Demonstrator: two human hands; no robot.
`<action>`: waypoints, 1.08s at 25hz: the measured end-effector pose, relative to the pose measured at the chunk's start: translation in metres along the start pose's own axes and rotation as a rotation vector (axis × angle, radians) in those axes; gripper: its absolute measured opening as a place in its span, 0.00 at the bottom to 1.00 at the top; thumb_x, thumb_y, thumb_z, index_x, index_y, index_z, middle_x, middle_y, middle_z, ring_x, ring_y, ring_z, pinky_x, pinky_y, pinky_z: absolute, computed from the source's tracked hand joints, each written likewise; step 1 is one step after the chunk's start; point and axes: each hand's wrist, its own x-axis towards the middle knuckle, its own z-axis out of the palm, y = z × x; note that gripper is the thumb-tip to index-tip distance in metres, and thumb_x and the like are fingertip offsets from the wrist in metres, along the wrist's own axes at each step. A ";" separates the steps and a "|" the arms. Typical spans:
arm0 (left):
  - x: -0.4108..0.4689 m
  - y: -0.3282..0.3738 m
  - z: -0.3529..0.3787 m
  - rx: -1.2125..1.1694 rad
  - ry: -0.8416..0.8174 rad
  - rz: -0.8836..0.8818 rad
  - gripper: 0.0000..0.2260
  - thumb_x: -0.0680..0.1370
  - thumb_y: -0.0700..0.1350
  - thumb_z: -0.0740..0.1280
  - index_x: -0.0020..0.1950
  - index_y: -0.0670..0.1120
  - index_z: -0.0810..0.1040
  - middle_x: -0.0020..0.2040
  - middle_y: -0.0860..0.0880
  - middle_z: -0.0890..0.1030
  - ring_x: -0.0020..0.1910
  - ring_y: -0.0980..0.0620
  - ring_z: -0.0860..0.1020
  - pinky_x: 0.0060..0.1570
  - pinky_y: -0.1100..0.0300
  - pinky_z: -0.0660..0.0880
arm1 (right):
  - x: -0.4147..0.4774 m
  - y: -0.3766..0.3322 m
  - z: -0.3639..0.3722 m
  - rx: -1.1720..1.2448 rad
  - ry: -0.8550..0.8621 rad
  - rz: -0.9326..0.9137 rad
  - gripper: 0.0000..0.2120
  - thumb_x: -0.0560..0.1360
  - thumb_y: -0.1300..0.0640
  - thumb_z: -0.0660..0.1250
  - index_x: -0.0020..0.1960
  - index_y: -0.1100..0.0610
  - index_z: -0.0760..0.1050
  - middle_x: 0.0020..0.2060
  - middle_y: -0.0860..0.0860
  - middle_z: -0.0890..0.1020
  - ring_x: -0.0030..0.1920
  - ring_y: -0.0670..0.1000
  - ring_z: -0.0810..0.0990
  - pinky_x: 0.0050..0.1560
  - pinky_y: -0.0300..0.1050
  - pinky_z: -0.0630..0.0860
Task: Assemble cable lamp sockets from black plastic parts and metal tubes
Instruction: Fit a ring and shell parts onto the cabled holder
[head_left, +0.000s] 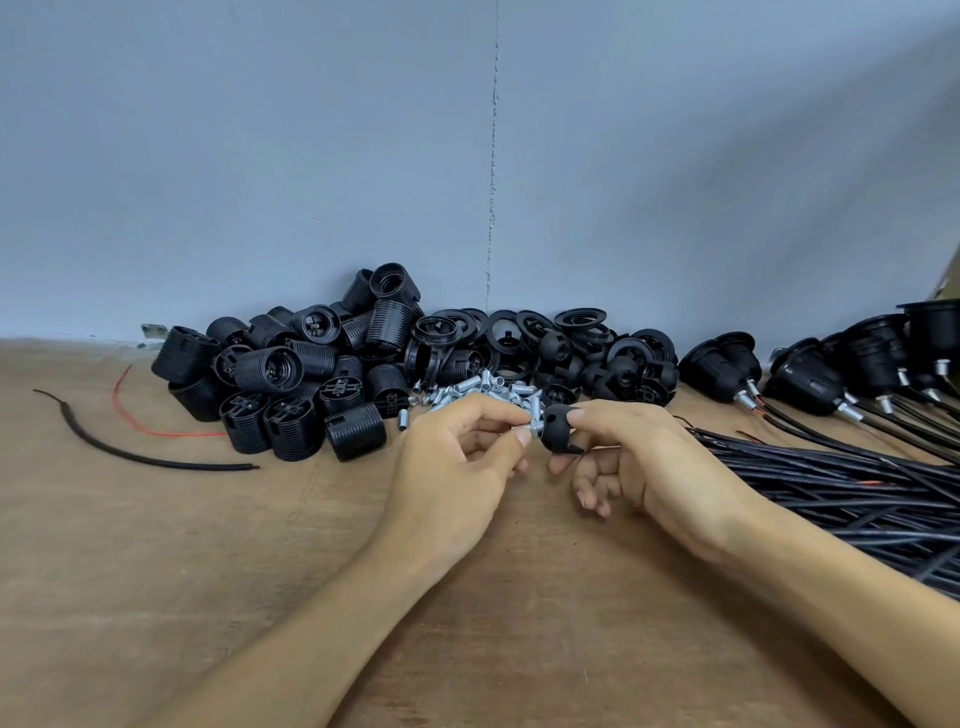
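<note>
My right hand (639, 467) grips a black dome-shaped socket cap (558, 428) between thumb and fingertips, just above the table. My left hand (457, 462) pinches a short threaded metal tube (532, 418) whose end meets the cap's neck. Behind my hands lies a heap of loose metal tubes (478, 392). Further back are piles of black ribbed socket bodies (291, 374) and black rings and caps (545, 343).
A bundle of black cables (831, 488) fans out on the right of the wooden table (208, 571). Assembled sockets with cables (857, 369) sit at the back right. A loose black cable piece (104, 447) and red wire (140, 423) lie left. A grey wall stands behind.
</note>
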 end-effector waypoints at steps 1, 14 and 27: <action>0.000 0.000 -0.001 0.013 0.006 0.006 0.11 0.76 0.34 0.73 0.44 0.51 0.84 0.39 0.52 0.85 0.36 0.54 0.84 0.39 0.64 0.80 | 0.000 0.000 -0.001 0.004 -0.003 0.001 0.14 0.80 0.51 0.67 0.48 0.64 0.77 0.40 0.60 0.83 0.30 0.54 0.75 0.28 0.43 0.71; -0.002 0.000 0.000 0.023 -0.006 0.053 0.11 0.76 0.34 0.73 0.44 0.51 0.85 0.38 0.52 0.85 0.36 0.54 0.84 0.40 0.65 0.79 | 0.000 -0.003 0.003 0.091 0.069 -0.015 0.12 0.81 0.53 0.65 0.58 0.61 0.78 0.42 0.60 0.83 0.34 0.57 0.79 0.34 0.47 0.79; 0.002 0.001 -0.002 -0.072 0.009 0.007 0.08 0.78 0.36 0.72 0.44 0.48 0.86 0.37 0.48 0.86 0.33 0.51 0.84 0.34 0.63 0.79 | -0.001 0.000 0.000 0.098 0.032 -0.113 0.11 0.81 0.60 0.65 0.61 0.59 0.79 0.47 0.61 0.84 0.44 0.56 0.84 0.47 0.43 0.81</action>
